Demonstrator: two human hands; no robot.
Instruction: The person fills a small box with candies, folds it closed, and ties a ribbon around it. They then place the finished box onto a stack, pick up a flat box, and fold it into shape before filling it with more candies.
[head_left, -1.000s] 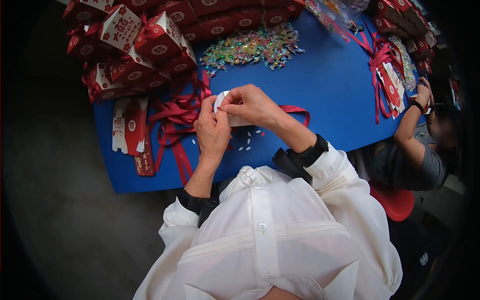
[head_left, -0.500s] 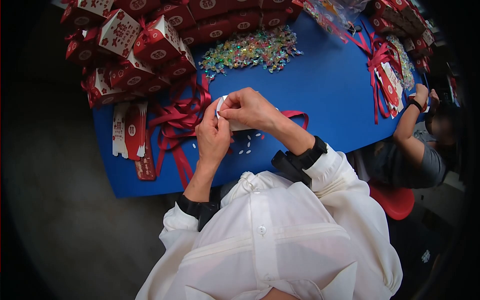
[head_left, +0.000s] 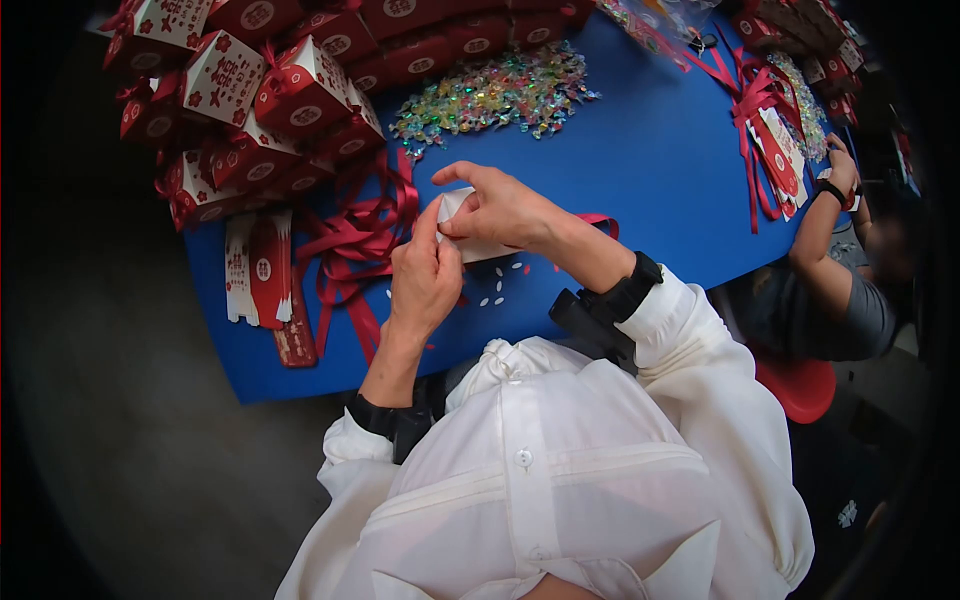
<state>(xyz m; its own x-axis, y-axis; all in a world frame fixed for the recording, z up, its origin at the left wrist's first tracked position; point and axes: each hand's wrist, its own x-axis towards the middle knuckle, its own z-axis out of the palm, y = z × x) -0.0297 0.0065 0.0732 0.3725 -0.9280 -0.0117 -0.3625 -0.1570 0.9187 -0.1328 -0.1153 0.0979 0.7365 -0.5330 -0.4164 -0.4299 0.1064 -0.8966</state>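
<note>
Between my hands is a white-sided card gift box (head_left: 482,249), partly folded and largely covered by my fingers. My left hand (head_left: 426,275) grips its left edge with fingers and thumb. My right hand (head_left: 505,210) pinches a white flap near the top corner, index finger lifted and stretched out to the left. Dark red ribbon (head_left: 345,235) lies tangled left of my left hand, and a ribbon loop (head_left: 603,222) shows behind my right wrist. Small white oval bits (head_left: 486,300) are scattered on the table just below the box.
Finished red-and-white boxes (head_left: 300,95) are stacked at the back left of the blue table (head_left: 660,170). Wrapped candies (head_left: 490,100) lie in a heap before them. Flat box blanks (head_left: 262,265) sit at the left edge. At right, a co-worker's arm (head_left: 825,215) is near more ribbons (head_left: 755,110) and candies.
My right index finger has lifted away from the card and points left, while the white flap now stands more visibly between my hands. The view has shifted slightly.
</note>
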